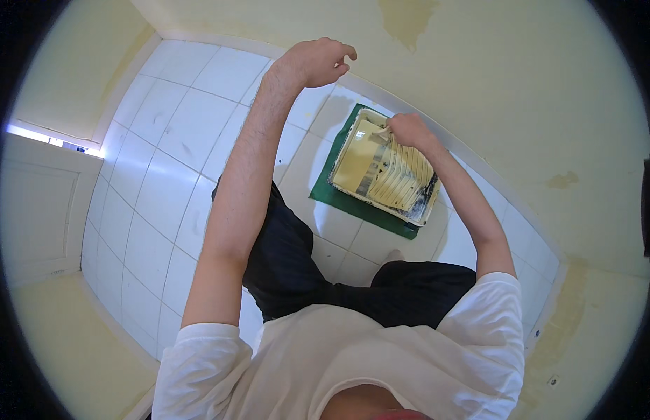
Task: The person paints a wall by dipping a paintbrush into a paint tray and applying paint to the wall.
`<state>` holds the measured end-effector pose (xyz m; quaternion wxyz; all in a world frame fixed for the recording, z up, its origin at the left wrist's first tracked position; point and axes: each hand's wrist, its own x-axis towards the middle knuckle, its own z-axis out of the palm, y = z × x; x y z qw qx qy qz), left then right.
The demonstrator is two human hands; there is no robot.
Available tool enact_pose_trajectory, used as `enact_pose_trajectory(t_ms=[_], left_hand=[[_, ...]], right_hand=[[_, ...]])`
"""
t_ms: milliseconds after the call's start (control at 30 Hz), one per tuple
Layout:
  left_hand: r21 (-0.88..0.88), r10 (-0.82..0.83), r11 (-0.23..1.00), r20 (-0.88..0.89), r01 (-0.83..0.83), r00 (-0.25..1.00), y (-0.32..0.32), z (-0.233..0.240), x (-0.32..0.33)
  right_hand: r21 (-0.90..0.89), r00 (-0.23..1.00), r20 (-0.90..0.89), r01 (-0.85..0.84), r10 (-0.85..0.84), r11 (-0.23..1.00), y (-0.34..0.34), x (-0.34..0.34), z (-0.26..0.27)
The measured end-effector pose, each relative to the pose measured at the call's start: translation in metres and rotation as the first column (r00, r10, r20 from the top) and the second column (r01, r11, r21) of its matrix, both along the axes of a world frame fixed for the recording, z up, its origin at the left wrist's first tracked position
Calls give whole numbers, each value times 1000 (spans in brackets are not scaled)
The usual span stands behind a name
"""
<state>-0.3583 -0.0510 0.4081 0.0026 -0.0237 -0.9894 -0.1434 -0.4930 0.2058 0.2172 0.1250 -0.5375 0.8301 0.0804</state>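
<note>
My right hand (410,130) grips a paintbrush (382,134) at the upper edge of a paint tray; its bristles are at the pale yellow paint, and the handle is mostly hidden in my fingers. The paint tray (396,181), with a ribbed slope and dark stains, holds the paint in its left part. Beneath it lies a green sheet (325,184) on the tiled floor. My left hand (322,62) is raised to the upper left of the tray, in front of the foot of the wall, fingers partly bent and apart, with nothing seen in it.
A pale yellow wall (487,79) with darker yellow patches runs along the top and right, edged by a baseboard (477,163). White floor tiles (167,173) spread to the left. At the far left stands a white panelled door (39,205). My bent legs in black shorts (283,262) are below the tray.
</note>
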Motion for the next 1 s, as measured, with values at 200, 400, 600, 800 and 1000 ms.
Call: enact_pose_trajectory(t_ms=[200, 400, 600, 800, 1000], left_hand=[[3, -20, 1000, 12, 20, 1000, 2, -2, -5], [-21, -24, 999, -6, 24, 1000, 3, -5, -6], [-20, -11, 1000, 5, 11, 1000, 3, -6, -7], [-13, -31, 999, -7, 31, 1000, 2, -6, -6], [-21, -17, 1000, -8, 17, 1000, 3, -6, -5]], right_hand=[[-7, 990, -39, 137, -137, 991, 6, -8, 17], [65, 979, -17, 204, -203, 977, 13, -14, 30], [144, 969, -15, 248, -248, 958, 20, -20, 25], [203, 975, -33, 221, -219, 954, 27, -16, 15], [313, 968, -31, 246, -249, 917, 26, -10, 44]])
